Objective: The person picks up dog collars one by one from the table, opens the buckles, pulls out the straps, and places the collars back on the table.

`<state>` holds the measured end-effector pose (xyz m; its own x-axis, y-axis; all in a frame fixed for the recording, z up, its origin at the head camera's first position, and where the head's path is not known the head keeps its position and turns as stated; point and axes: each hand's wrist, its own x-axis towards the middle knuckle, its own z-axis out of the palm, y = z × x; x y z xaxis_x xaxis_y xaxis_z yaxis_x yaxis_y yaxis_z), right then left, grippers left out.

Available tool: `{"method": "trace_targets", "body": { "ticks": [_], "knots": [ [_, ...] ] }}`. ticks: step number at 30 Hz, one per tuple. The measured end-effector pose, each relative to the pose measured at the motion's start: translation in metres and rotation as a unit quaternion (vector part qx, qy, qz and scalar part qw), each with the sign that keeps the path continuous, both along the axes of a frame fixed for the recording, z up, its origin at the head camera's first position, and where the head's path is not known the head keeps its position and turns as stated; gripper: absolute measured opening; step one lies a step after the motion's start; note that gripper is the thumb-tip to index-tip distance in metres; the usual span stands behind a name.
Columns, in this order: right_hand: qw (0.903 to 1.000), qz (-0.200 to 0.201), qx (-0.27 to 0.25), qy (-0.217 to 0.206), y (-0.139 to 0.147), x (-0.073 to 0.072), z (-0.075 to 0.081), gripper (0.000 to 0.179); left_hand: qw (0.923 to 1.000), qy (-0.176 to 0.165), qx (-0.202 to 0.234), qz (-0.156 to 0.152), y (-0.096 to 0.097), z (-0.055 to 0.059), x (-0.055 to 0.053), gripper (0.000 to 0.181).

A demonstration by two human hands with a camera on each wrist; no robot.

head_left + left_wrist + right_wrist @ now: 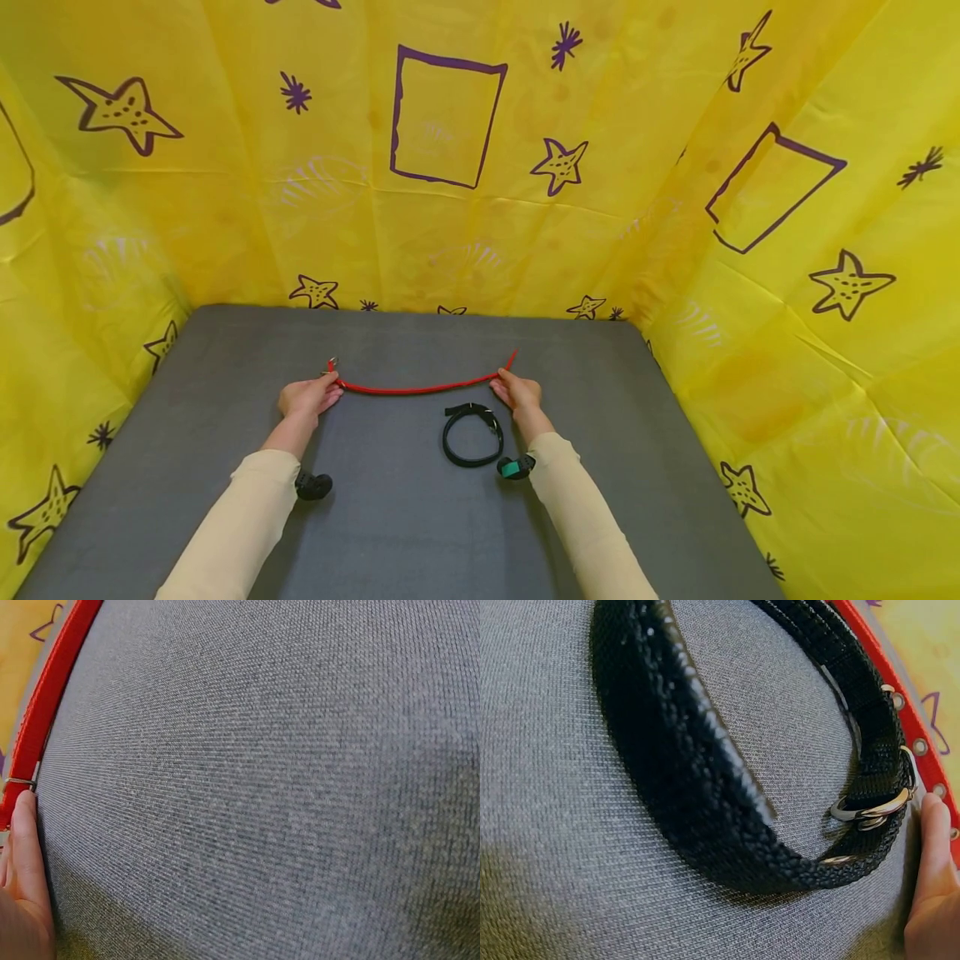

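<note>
A red collar is stretched sideways between the two hands and sags slightly in the middle. The left hand pinches it near the end with metal hardware. Near the opposite end, the right hand pinches the strap, whose tip sticks up past the fingers. Metal eyelets run along this part in the right wrist view. A black woven collar, fastened into a loop with a silver buckle and ring, lies just left of the right wrist, untouched.
The grey fabric-covered table lies under both hands. Yellow curtains with purple stars and frames stand along its back and sides. A black wrist camera is strapped to the left wrist, another camera to the right.
</note>
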<state>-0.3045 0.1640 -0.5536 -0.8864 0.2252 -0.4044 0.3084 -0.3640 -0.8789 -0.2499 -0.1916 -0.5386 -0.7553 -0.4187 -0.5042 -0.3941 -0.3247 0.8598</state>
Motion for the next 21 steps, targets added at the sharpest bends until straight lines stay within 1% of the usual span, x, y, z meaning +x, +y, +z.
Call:
{"method": "trace_targets", "body": {
  "ticks": [5, 10, 16, 21],
  "knots": [
    [0.9999, -0.004, 0.010, -0.003, 0.0003, -0.0004, 0.0008, 0.005, 1.0000, 0.001, -0.008, -0.003, 0.0008, -0.0032, -0.0009, 0.035],
    [0.9997, -0.015, 0.019, 0.000, -0.0017, 0.0000, 0.0026, 0.012, 0.9997, 0.003, -0.023, 0.003, 0.0017, -0.0047, -0.0012, 0.044],
    [0.9993, -0.026, 0.025, 0.005, -0.0036, 0.0015, 0.0026, 0.013, 0.9986, -0.004, -0.053, 0.000, 0.0023, -0.0068, -0.0002, 0.046],
    [0.9992, -0.026, 0.031, 0.003, -0.0035, 0.0009, -0.0003, 0.019, 0.9978, 0.005, -0.066, 0.003, 0.0039, -0.0062, 0.0020, 0.046]
  ]
}}
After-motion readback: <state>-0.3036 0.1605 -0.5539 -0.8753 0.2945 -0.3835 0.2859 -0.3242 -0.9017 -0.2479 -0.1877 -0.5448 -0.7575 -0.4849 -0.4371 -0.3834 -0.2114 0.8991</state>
